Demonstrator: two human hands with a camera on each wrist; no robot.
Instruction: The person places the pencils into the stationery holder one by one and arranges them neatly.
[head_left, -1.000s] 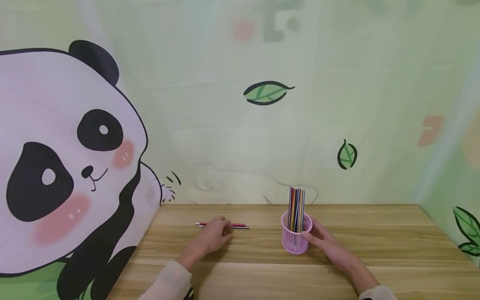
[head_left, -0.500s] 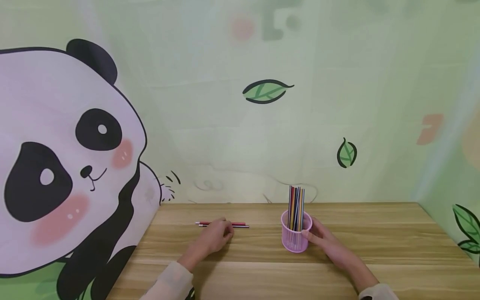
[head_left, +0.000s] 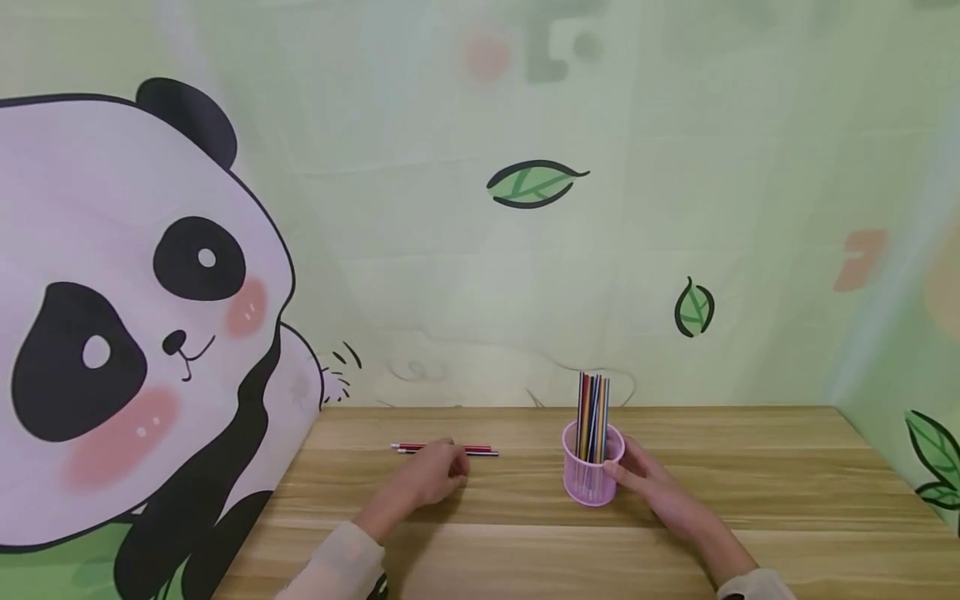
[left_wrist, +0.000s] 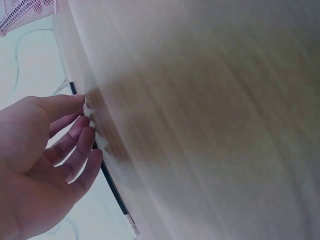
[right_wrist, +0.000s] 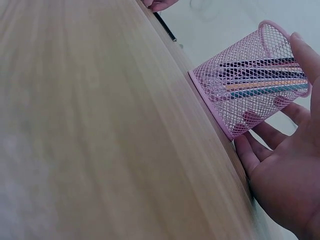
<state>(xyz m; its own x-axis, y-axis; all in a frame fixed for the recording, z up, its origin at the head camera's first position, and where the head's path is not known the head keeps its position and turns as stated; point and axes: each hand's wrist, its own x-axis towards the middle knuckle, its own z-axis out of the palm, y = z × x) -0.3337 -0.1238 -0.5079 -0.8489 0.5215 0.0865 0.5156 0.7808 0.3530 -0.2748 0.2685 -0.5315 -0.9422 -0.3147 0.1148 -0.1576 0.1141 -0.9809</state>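
Note:
A pink mesh pencil cup (head_left: 576,485) stands upright on the table, holding a bundle of several pencils (head_left: 594,408) that rise well above its rim. My right hand (head_left: 660,492) holds the cup from the right, thumb at the rim and fingers around the far side. In the right wrist view the little-finger side of this hand is down near the table. At left, a red pencil (head_left: 478,447) and a dark pencil (head_left: 483,453) lie side by side. My left hand (head_left: 427,477) is over their middle, fingers loosely bent; in the left wrist view the dark pencil (left_wrist: 114,190) runs behind the fingertips.
The wooden table (head_left: 540,550) ends at a pale green backdrop (head_left: 420,250), printed with leaves and a large panda (head_left: 247,208) on the left. Between the loose pencils and the cup is a stretch of tabletop.
Almost nothing differs: the left hand's fingers shift very slightly over the pencils. The right hand and the cup stay in place.

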